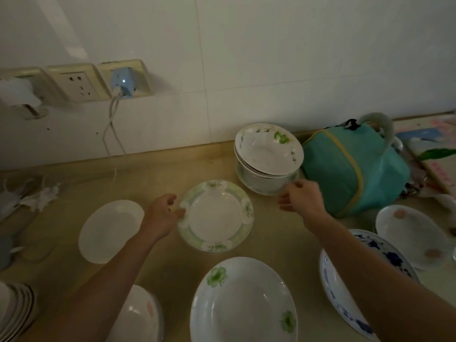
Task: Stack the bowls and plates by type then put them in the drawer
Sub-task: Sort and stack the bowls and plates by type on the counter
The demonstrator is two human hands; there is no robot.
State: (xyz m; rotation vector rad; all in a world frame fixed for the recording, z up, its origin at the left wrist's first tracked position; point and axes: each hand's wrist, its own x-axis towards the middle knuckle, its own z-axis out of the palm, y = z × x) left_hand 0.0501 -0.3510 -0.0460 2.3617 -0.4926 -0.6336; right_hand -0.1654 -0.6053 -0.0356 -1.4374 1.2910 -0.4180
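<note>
A green-rimmed plate point(216, 216) lies in the middle of the beige counter point(160, 169). My left hand point(162, 213) touches its left rim with loosely curled fingers. My right hand point(299, 197) hovers open just beside a stack of white bowls with green flowers point(268, 154) at the back. Around them lie a plain white plate point(111, 230), a large green-flowered plate point(243, 302), a blue-patterned plate point(345, 299), a pink-spotted plate point(412, 239), a bowl with a pink mark point(138, 317) and a stack of white plates point(14, 307). No drawer is in view.
A teal lunch bag point(355, 169) stands right of the bowl stack. Wall sockets with a blue charger point(122, 81) and its white cable sit on the tiled wall. Crumpled plastic point(29, 196) lies at the left; printed papers point(434, 149) lie at the far right.
</note>
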